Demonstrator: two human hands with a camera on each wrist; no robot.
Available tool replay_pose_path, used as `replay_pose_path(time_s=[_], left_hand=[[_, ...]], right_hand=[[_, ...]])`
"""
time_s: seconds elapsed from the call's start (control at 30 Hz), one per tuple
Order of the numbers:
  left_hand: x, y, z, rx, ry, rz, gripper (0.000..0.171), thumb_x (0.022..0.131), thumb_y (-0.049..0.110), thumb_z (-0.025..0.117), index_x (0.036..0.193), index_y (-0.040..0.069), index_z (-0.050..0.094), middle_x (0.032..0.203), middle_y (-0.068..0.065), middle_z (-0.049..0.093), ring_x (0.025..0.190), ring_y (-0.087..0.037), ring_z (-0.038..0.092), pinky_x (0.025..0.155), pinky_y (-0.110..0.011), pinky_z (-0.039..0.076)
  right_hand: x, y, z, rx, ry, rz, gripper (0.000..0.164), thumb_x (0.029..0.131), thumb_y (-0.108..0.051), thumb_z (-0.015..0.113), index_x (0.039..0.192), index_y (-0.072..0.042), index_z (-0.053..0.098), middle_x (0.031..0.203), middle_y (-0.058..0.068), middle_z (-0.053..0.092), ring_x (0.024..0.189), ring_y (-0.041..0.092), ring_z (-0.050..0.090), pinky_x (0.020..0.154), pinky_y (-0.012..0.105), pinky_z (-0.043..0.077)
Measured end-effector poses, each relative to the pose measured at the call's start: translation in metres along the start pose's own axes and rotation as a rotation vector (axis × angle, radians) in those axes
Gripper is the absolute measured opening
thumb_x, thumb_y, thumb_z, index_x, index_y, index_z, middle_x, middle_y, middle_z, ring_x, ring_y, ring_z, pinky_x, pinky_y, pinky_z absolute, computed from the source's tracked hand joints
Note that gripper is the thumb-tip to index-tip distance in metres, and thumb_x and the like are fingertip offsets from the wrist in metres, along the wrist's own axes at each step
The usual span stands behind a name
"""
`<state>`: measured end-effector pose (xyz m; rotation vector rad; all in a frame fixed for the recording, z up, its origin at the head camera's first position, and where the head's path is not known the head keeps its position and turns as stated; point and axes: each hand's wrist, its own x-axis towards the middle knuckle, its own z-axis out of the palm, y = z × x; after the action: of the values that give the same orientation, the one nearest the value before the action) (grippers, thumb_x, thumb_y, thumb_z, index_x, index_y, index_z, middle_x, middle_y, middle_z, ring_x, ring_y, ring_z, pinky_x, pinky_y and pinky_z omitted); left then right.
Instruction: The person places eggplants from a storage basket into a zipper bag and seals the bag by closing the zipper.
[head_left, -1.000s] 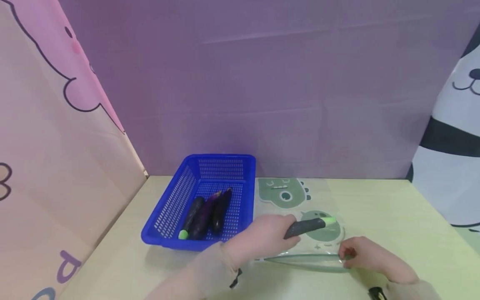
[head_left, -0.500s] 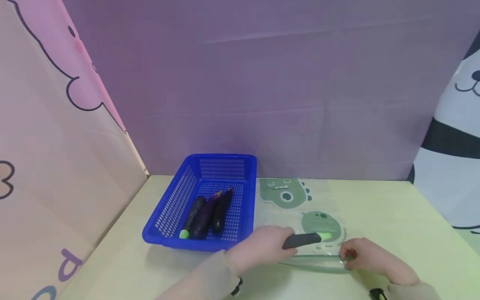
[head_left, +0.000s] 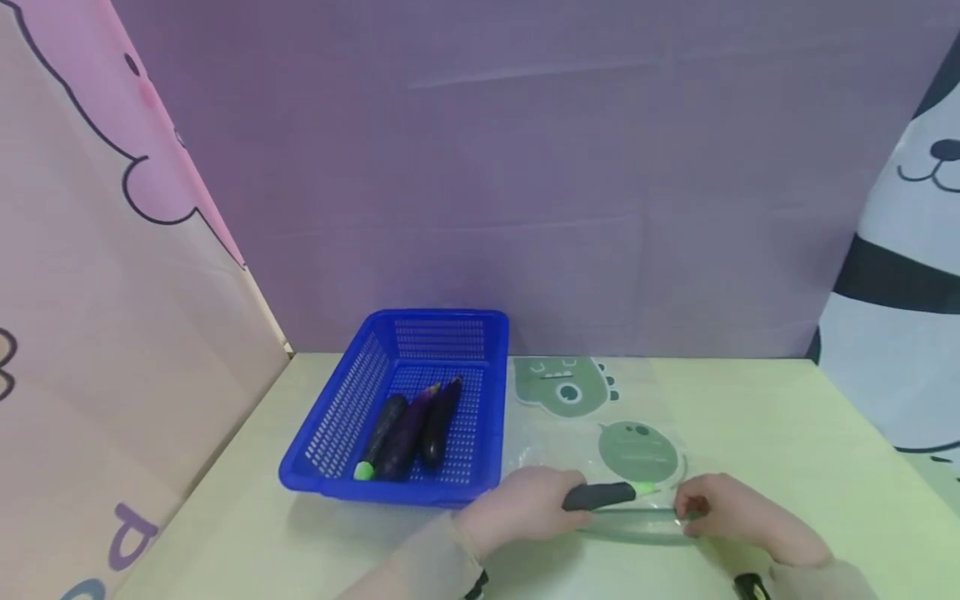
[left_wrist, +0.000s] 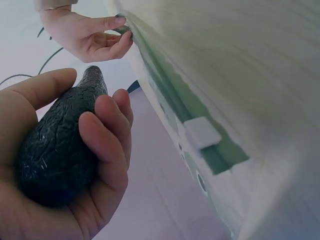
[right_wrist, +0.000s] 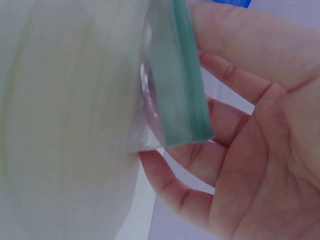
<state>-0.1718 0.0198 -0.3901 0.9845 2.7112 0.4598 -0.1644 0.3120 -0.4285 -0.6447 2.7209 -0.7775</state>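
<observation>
My left hand [head_left: 528, 504] grips a dark green, cucumber-like vegetable [head_left: 600, 496] with a bright green end pointing right. Up close in the left wrist view, the vegetable [left_wrist: 65, 135] has a wrinkled, glossy skin, and fingers and thumb curl round it. It is over the near part of a clear zip bag [head_left: 532, 425] printed with green cartoon figures. At the bag's near right corner, my right hand [head_left: 731, 508] pinches the green-edged mouth, which gapes a little. A white slider [left_wrist: 202, 132] sits on the green zip strip [right_wrist: 187, 75].
A blue plastic basket [head_left: 491, 400] stands left of the bag. In it lie two eggplants [head_left: 408, 429] and another dark green vegetable [head_left: 382, 433] with a bright green end. A purple cloth [head_left: 450, 167] hangs behind the pale table [head_left: 787, 433].
My left hand has moved the vegetable nearer to me and slightly left, down toward the bag's mouth. The right hand stays at the bag's corner.
</observation>
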Motion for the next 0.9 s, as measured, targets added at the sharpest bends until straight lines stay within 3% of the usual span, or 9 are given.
replay_pose_path(time_s=[0.27, 0.9], left_hand=[[0.0, 0.001, 0.005, 0.035, 0.029, 0.031, 0.016, 0.085, 0.04, 0.066, 0.093, 0.026, 0.064, 0.081, 0.015, 0.066, 0.067, -0.002, 0.054, 0.065, -0.018, 0.043], [0.002, 0.0, 0.013, 0.077, -0.025, 0.017, 0.017, 0.086, 0.041, 0.065, 0.09, 0.025, 0.062, 0.077, 0.013, 0.063, 0.063, -0.003, 0.05, 0.062, -0.019, 0.041]], right_hand=[[-0.001, 0.0, -0.002, 0.001, 0.015, -0.016, 0.017, 0.07, -0.011, 0.075, 0.076, -0.015, 0.06, 0.076, -0.011, 0.057, 0.069, -0.002, 0.043, 0.062, 0.021, 0.04], [0.0, 0.001, -0.001, 0.017, 0.002, -0.029, 0.016, 0.071, -0.012, 0.075, 0.075, -0.015, 0.06, 0.074, -0.014, 0.055, 0.067, -0.003, 0.042, 0.06, 0.021, 0.04]])
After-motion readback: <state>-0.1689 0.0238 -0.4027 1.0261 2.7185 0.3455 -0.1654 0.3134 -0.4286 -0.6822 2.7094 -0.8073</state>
